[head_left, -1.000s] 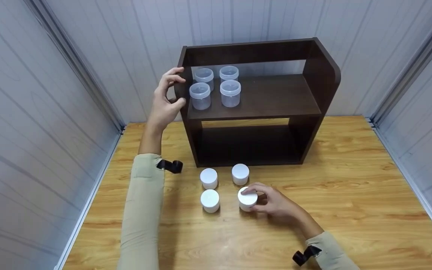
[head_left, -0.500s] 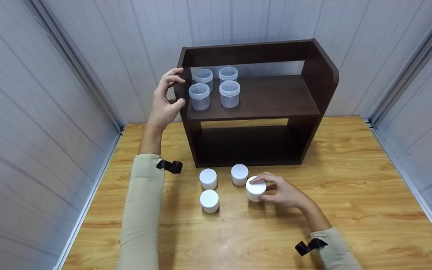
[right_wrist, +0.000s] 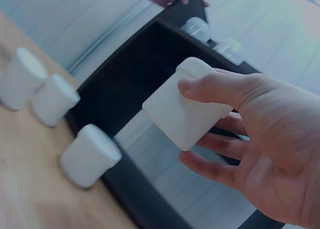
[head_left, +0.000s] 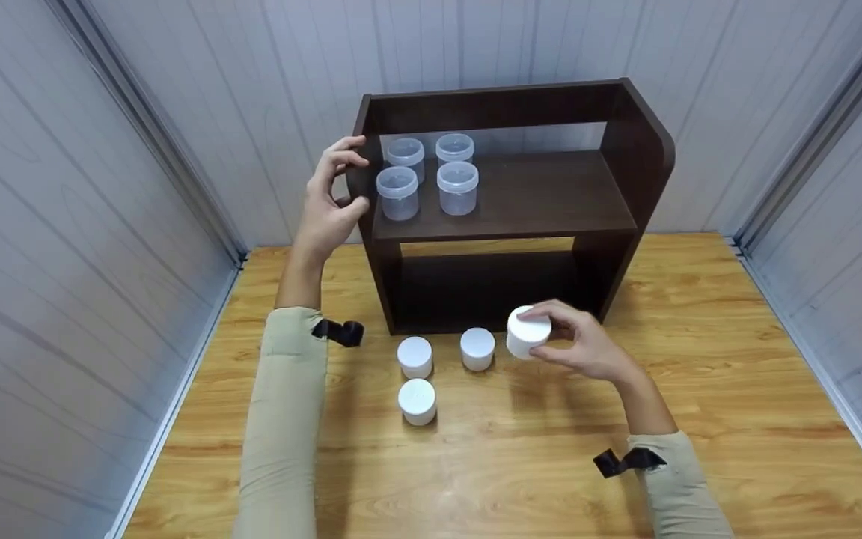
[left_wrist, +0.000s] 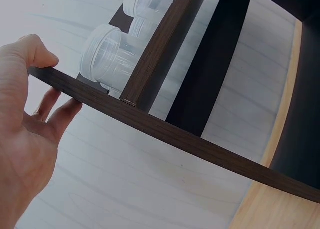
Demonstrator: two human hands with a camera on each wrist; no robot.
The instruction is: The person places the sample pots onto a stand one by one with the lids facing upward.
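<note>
My right hand [head_left: 573, 344] grips a white jar [head_left: 528, 332] lifted off the wooden table [head_left: 700, 389], in front of the dark brown shelf unit [head_left: 625, 187]. In the right wrist view the white jar [right_wrist: 182, 111] sits between thumb and fingers [right_wrist: 210, 86]. Three more white jars [head_left: 416, 358] stand on the table before the shelf. My left hand [head_left: 330, 198] grips the shelf's left side panel [left_wrist: 150, 121], thumb on the front edge. Several clear lidded jars [head_left: 399, 192] stand at the left of the upper shelf.
White panelled walls [head_left: 102, 187] close in on the left, back and right. The lower shelf compartment [head_left: 487, 288] is dark and holds nothing that I can see. Bare wood lies to the right of the shelf [head_left: 708, 299].
My right hand has lifted the white jar off the table and carried it up and to the right, toward the shelf. The left hand has stayed on the side panel.
</note>
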